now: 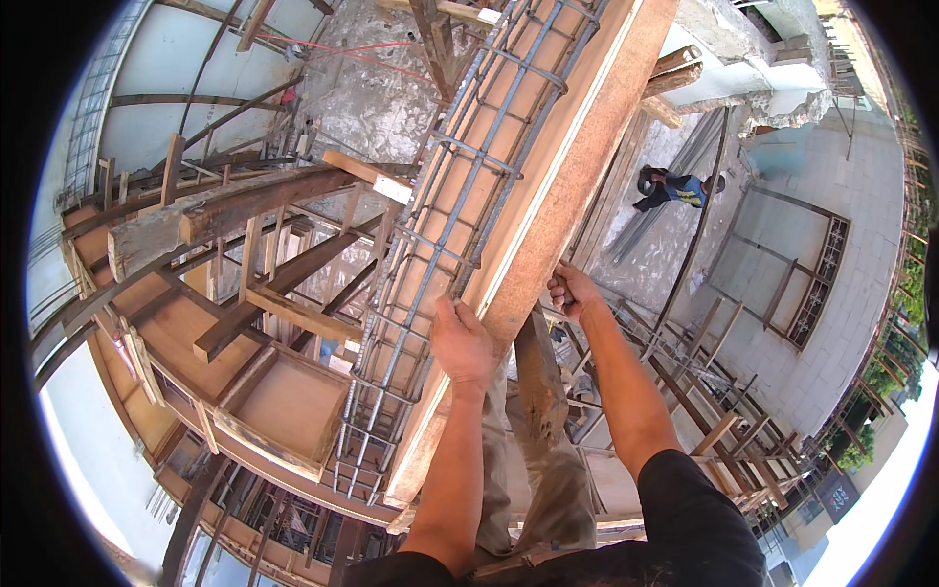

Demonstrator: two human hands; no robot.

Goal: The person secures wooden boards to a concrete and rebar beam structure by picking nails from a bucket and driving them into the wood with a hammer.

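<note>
Left hand (462, 342) clamps the plank (548, 196) edge beside the rebar cage (445, 220), steadying it; right hand (570, 291), at three o'clock, curls closed underneath, probably gripping the plank's outer face.

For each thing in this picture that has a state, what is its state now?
Left hand: resting on the grey steel rebar cage, fingers bent.
Right hand: closed on the long brown wooden formwork board.
Rebar cage: lying inside the formwork.
Formwork board: standing on edge beside the cage.
</note>
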